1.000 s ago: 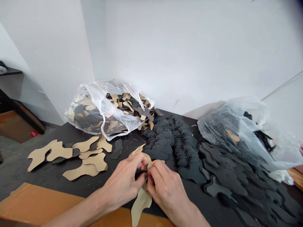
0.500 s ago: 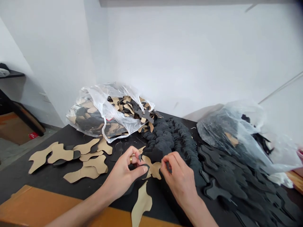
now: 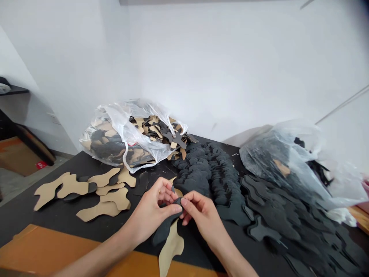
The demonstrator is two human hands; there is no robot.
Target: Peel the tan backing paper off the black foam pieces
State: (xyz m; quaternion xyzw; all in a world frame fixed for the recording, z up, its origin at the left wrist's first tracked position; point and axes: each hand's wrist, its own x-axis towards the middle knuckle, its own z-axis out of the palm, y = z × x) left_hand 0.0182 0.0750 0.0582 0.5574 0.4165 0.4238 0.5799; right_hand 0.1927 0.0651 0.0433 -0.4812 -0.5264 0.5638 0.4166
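A curved black foam piece (image 3: 162, 232) is held in my left hand (image 3: 150, 217), pinched between thumb and fingers, its lower end hanging down. My right hand (image 3: 203, 217) is closed in a pinch at the upper end of the same piece, its fingertips touching beside my left thumb. A tan wavy-edged cutout (image 3: 172, 246) lies on the black table below my hands. Part of another tan cutout shows behind my fingers. Just beyond stand rows of stacked black foam pieces (image 3: 192, 173).
An open plastic bag (image 3: 115, 130) spills tan and black pieces at the back left. Several tan cutouts (image 3: 100, 209) lie on the left. Black foam pieces (image 3: 276, 219) spread to the right, under another plastic bag (image 3: 268, 154). Brown cardboard (image 3: 49, 250) covers the front edge.
My right hand has moved left from beside the stacks and now pinches the foam piece's upper end. My left hand has stayed nearly in place, and more of the black piece shows.
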